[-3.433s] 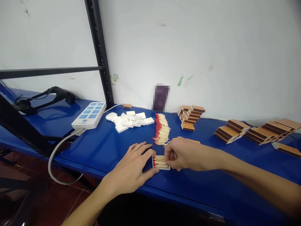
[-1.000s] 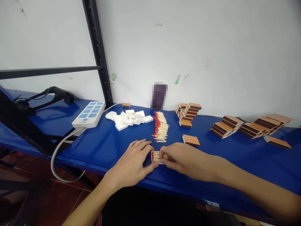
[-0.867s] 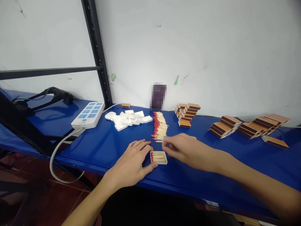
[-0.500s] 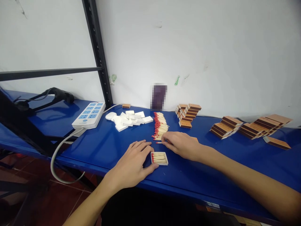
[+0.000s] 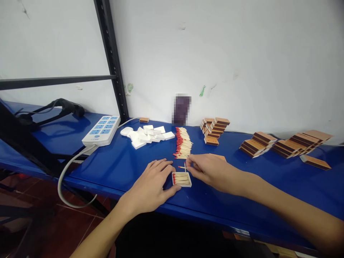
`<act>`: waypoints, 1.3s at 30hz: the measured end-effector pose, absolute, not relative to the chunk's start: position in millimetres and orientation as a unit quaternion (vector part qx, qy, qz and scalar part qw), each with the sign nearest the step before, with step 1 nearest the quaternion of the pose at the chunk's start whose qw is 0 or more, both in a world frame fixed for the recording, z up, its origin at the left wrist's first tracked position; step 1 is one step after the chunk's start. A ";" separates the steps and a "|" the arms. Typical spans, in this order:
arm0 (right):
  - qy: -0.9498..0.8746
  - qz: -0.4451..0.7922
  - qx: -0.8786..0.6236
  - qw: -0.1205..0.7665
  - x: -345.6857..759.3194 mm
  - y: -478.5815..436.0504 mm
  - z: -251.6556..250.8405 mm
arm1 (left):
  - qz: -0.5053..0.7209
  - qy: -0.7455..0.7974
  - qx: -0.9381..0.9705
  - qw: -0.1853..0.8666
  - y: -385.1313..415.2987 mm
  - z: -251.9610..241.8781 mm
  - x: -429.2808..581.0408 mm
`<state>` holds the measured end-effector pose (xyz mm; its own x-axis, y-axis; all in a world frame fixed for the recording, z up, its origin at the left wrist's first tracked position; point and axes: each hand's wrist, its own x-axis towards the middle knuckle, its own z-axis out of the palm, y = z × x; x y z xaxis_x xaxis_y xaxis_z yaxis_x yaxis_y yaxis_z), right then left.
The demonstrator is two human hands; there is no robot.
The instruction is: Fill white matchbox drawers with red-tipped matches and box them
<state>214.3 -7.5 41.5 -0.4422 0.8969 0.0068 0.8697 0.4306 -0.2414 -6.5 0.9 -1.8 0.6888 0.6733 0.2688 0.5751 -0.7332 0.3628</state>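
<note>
Soft, even light fills my view, brightest mid-way across the white wall (image 5: 161, 53), dimming into a dark upper right corner. The white boxes (image 5: 146, 138) nearly wash out; the red floor (image 5: 80, 225) sits in gloom. My blue tabletop (image 5: 113, 168) carries faint sheen, matchboxes (image 5: 302, 142) look stretched rightward, and coarse pixels blot a purple patch (image 5: 182, 109).

The person's 2 bare forearms (image 5: 279, 200) reach inward from the lower corners. The left hand (image 5: 150, 186) lies palm down, thumb and forefinger parted; the right hand (image 5: 208, 171) curls, thumb and fingers pinched together.
</note>
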 end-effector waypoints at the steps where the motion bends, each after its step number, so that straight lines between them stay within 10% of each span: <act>1: -0.844 0.112 -0.520 0.069 212.6 -10.8 41.4 | 0.195 0.343 0.910 0.127 0.9 -1.9 -6.6; 39: -0.833 0.108 -0.539 0.060 208.8 13.8 47.5 | 0.184 0.344 0.912 0.125 0.8 -1.9 -7.4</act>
